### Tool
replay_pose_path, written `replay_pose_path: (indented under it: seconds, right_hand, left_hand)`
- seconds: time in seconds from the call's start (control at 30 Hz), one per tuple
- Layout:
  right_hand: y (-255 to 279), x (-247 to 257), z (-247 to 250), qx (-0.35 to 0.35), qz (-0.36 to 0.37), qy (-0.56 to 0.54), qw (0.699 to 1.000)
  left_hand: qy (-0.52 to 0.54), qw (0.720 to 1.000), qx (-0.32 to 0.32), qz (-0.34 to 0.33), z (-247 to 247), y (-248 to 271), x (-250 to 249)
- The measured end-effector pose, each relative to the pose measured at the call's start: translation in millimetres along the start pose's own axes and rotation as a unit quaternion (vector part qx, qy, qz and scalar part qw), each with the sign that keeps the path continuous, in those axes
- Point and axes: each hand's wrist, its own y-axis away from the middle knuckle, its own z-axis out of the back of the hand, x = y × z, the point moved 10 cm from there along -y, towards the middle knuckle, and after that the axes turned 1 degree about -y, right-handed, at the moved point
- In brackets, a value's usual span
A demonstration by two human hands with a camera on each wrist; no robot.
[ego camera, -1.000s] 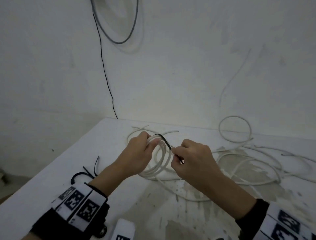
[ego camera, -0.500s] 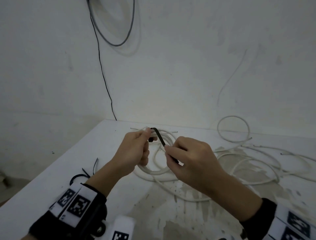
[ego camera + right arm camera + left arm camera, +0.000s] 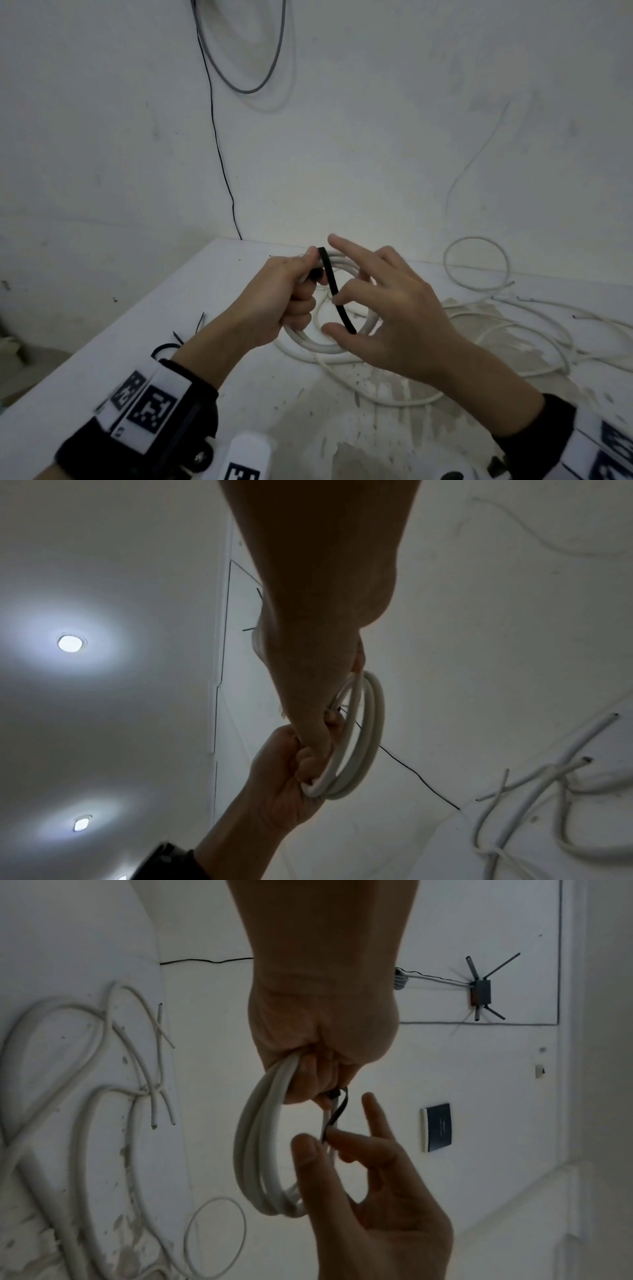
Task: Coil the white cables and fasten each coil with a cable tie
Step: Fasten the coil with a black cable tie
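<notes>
While left hand (image 3: pixel 281 301) grips coil (image 3: pixel 260 1153) — right hand (image 3: pixel 394 315) pinches cable tie (image 3: pixel 337 301).

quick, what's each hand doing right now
Left hand: fingers curled round the white cable coil, gripping it.
Right hand: thumb and a finger pinching the black cable tie; other fingers spread.

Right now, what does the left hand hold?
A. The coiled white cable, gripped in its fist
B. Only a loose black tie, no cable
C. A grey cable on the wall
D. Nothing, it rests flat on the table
A: the left hand grips the white cable coil in its curled fingers, above the table.
</notes>
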Motion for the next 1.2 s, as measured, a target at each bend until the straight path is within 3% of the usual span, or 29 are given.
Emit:
replay_pose_path:
  seconds: [0.23, 0.4, 0.57, 0.7, 0.83, 0.93, 1.07, 1.2]
  right_hand:
    - [11, -11, -26, 0.135, -0.059, -0.126, 0.981]
    - [9, -2, -28, 0.143, -0.045, -0.151, 0.977]
    - [4, 3, -14, 0.13, -0.031, -0.206, 0.969]
    - [10, -6, -13, 0.184, -0.093, -0.283, 0.937]
    - [18, -23, -20, 0.21, -0.14, -0.272, 0.929]
    - [20, -31, -19, 0.165, -0.136, -0.278, 0.937]
    - [25, -42, -14, 0.106, -0.177, -0.331, 0.921]
    - [31, -42, -9, 0.074, -0.192, -0.375, 0.904]
  left_hand:
    - [-0.04, 0.998, 0.044, 0.029, -10, 5, 5]
    - [0.041, 0.995, 0.057, 0.071, -13, 4, 17]
    - [-0.009, 0.997, 0.059, 0.043, -15, 6, 8]
    - [-0.037, 0.997, 0.071, 0.015, -19, 7, 3]
    - [0.04, 0.993, 0.097, 0.055, -22, 8, 10]
    - [-0.005, 0.995, 0.104, 0.002, -24, 8, 4]
    - [-0.115, 0.986, 0.094, -0.082, -31, 12, -6]
    - [-0.265, 0.942, 0.069, -0.193, -34, 15, -25]
